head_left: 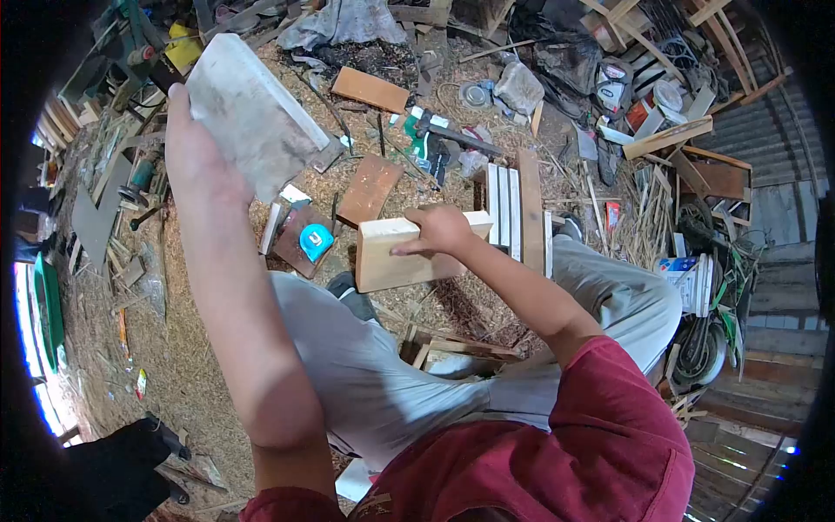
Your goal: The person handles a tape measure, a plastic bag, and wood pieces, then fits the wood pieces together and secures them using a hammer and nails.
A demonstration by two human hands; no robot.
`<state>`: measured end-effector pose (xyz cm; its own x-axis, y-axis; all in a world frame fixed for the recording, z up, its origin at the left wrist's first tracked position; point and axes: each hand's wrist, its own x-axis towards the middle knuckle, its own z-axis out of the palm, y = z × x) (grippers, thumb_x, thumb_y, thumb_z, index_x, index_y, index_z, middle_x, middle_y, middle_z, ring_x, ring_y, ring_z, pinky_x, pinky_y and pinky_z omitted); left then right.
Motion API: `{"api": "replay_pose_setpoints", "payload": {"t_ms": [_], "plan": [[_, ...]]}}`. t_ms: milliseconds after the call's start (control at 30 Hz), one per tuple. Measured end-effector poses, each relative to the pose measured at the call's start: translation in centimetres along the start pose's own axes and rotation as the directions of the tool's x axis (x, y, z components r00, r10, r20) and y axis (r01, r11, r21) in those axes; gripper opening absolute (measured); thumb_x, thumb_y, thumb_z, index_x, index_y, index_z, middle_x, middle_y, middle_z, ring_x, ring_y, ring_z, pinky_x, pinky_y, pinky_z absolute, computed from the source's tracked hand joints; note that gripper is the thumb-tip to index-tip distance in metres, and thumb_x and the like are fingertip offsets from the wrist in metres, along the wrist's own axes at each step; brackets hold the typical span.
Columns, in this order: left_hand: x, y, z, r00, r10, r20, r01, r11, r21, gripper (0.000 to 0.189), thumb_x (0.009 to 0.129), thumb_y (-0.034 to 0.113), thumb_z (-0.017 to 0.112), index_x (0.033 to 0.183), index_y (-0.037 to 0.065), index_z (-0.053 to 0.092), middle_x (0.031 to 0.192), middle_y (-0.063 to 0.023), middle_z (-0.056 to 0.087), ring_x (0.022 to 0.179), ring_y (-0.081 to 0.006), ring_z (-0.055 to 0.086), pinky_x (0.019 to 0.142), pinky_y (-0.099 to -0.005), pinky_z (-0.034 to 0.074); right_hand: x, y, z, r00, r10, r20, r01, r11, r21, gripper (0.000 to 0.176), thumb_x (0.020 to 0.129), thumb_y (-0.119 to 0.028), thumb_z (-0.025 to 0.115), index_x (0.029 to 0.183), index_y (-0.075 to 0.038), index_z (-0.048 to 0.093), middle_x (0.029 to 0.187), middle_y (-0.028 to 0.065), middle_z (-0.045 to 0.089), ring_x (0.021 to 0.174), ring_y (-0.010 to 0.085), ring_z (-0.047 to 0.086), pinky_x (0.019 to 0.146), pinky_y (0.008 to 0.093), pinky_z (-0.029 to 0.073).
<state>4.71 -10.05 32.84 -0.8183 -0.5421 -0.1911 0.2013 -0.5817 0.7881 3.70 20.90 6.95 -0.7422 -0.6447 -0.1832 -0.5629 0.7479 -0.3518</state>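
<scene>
My left hand [204, 161] is raised at the upper left, gripping the edge of a worn grey-white slab [248, 113], which hides most of its fingers. Near the middle, my right hand [439, 229] holds a pale wooden block [391, 261] from above, fingers wrapped over its top edge. Just right of that block stand several white-edged boards [504, 204] beside a brown plank [531, 209]. A turquoise tape measure [315, 241] lies on a dark brown piece to the left of the block.
Brown wood pieces [370, 187] and a hammer [452, 135] lie on the shavings-covered ground beyond my hands. White buckets [691, 283] and a wheel [700, 352] stand at the right. Green tools [139, 178] are at the left.
</scene>
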Motion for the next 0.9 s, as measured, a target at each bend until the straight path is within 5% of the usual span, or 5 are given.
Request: {"api": "replay_pose_setpoints", "payload": {"t_ms": [267,500,633,833,900], "plan": [[0.4,-0.4,0.2,1.000,0.008,0.000,-0.008,0.999,0.036,0.055,0.114,0.047,0.041,0.138,0.003,0.063,0.129,-0.0123,0.071,0.114,-0.0305,0.070,0.105,-0.0462,0.055,0.4,4.3,4.5,0.952,0.212,0.221,-0.208,0.977,-0.044,0.088,0.071,-0.092,0.067,0.103,-0.010,0.076,0.095,0.0192,0.077,0.093,0.0395,0.075,0.082,0.0517,0.059],[-0.1,-1.2,1.5,0.997,-0.048,0.056,0.044,0.997,0.063,0.049,0.115,0.042,0.042,0.136,0.003,0.063,0.131,-0.0119,0.071,0.115,-0.0278,0.070,0.103,-0.0449,0.056,2.1,6.8,7.3,0.975,0.169,0.143,-0.176,0.984,0.038,0.084,0.075,-0.087,0.068,0.108,-0.010,0.076,0.102,0.0180,0.077,0.101,0.0393,0.074,0.087,0.0520,0.057],[0.2,-1.6,1.8,0.997,-0.065,0.047,0.062,0.997,0.056,0.049,0.115,0.042,0.043,0.137,0.003,0.063,0.132,-0.0118,0.071,0.116,-0.0281,0.070,0.103,-0.0451,0.056,1.9,8.1,10.3,0.978,0.207,0.038,-0.209,0.975,0.073,0.066,0.080,-0.066,0.080,0.113,-0.010,0.071,0.113,0.0210,0.073,0.110,0.0419,0.069,0.091,0.0517,0.055],[-0.6,-2.0,2.8,0.997,-0.069,0.040,0.065,0.993,0.101,0.050,0.114,0.042,0.043,0.140,0.002,0.061,0.135,-0.0126,0.070,0.119,-0.0297,0.069,0.105,-0.0461,0.055,-2.5,6.7,11.8,0.989,0.132,-0.071,-0.137,0.987,-0.087,0.115,0.078,-0.053,0.088,0.165,-0.007,0.029,0.164,0.0270,0.040,0.157,0.0422,0.031,0.127,0.0559,0.028],[-0.6,-2.1,2.7,0.995,-0.071,0.065,0.064,0.993,0.102,0.051,0.114,0.042,0.043,0.140,0.002,0.060,0.135,-0.0130,0.069,0.119,-0.0300,0.069,0.105,-0.0463,0.055,-3.6,4.5,9.4,0.976,0.203,0.074,-0.191,0.971,-0.140,0.129,0.074,-0.056,0.090,0.168,-0.007,0.018,0.170,0.0264,0.027,0.161,0.0416,0.021,0.129,0.0588,0.023]]}}
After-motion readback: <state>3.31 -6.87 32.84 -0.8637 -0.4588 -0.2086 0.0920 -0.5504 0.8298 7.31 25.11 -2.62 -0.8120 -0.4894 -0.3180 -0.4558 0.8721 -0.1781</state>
